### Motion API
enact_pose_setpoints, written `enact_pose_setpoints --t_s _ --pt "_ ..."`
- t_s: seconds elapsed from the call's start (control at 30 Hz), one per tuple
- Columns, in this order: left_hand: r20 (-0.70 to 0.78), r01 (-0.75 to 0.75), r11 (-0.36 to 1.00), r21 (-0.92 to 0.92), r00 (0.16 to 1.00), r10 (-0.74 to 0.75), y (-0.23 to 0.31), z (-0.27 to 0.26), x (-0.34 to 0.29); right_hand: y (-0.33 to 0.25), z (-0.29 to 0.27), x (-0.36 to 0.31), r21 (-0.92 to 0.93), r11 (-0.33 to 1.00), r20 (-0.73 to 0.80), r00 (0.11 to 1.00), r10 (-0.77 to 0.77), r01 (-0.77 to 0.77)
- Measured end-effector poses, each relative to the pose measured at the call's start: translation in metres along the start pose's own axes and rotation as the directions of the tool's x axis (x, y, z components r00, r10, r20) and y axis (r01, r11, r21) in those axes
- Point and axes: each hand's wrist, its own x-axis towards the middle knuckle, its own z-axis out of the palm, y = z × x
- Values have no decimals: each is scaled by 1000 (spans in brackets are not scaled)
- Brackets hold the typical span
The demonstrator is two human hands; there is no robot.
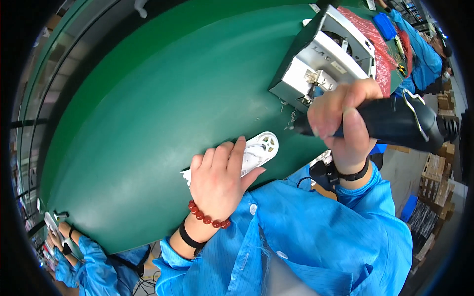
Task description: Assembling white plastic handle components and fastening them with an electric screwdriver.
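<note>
My left hand (217,172), with a red bead bracelet and a black band at the wrist, lies over a long white plastic housing (260,151) on the green table. Its fingers cross the top and its thumb rests along the near edge, so the middle of the housing is hidden. The rounded right end shows a round part inside and thin wires. My right hand (343,113) is wrapped round a black electric screwdriver (395,121), held above the table with its tip pointing left. Beyond that hand stands a white and dark screw feeder (328,59).
Small loose screws (290,118) lie beside the feeder on the green table (148,108). Red bubble wrap (377,49) and a blue bin (384,26) are at the far right. Co-workers in blue sit at the far right and the near left. Boxes (434,167) are stacked on the floor.
</note>
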Motion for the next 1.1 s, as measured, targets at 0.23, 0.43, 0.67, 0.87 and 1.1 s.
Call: enact_pose_setpoints --t_s 0.23,0.43,0.67,0.87,1.1 --pt "-28 15 1000 20 999 -15 -2 5 -2 18 34 -8 86 994 20 998 60 -61" --pt "-19 22 1000 17 1000 -22 -2 5 -3 25 33 -10 83 991 36 994 103 -106" --pt "-17 19 999 27 1000 -18 -3 4 -2 25 37 -11 78 988 37 991 130 -133" --pt "-24 13 1000 26 1000 -13 -4 4 -3 25 38 -12 74 990 46 992 116 -119" --pt "-23 15 1000 18 1000 -15 -6 5 -4 26 40 -11 86 989 27 992 120 -122"
